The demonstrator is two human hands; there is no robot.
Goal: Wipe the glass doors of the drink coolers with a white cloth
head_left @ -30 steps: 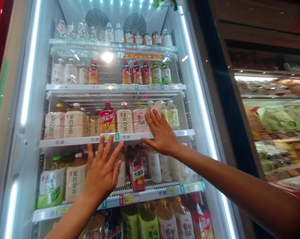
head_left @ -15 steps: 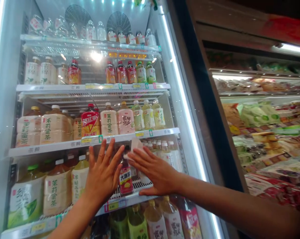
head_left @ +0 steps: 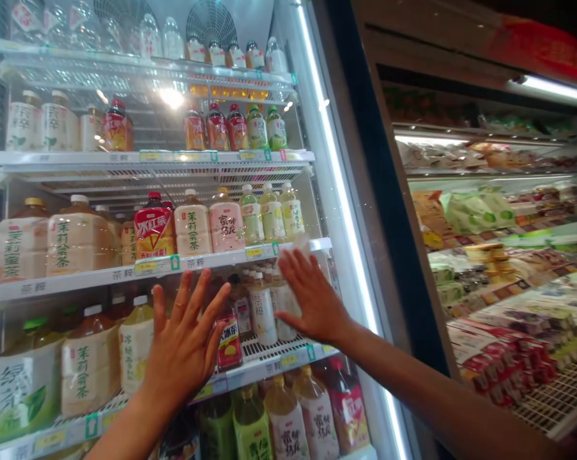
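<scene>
My left hand [head_left: 185, 348], fingers spread, is raised before the glass-fronted drinks fridge and looks flat against the glass; I see no object in it. My right hand [head_left: 312, 300] lies flat to its right with fingers stretched out. At its fingertips shows a pale, blurred patch [head_left: 301, 243]; whether it is a thin cloth or a reflection I cannot make out. Behind the glass, a dark red tea bottle [head_left: 229, 345] stands between the hands, partly hidden by the left. White-labelled bottles [head_left: 263, 310] are behind the right hand.
Shelves hold several large tea bottles [head_left: 80, 236] and a red iced-tea bottle [head_left: 154, 227]. A bright light strip [head_left: 338, 166] and dark frame [head_left: 384, 191] edge the fridge's right side. Farther right is an open chiller with packaged goods [head_left: 489, 214].
My right hand has moved up and right, away from my left, and the pale patch has moved with it. The left hand stays spread. The view has shifted to the right.
</scene>
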